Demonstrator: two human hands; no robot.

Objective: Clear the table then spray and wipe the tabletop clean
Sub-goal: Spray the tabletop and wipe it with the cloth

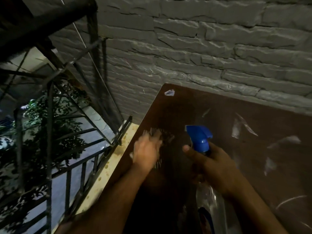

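The spray bottle (201, 141) is gripped by the right hand (217, 168). The blurred left hand (146, 152) (grip unreadable) wipes near the bench's (219, 102) left edge; streaks could be missed in the dimness.

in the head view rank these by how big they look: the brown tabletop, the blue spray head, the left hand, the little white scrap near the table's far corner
1. brown tabletop
2. left hand, though motion blur makes its outline unsure
3. blue spray head, which looks close to the hand in size
4. white scrap
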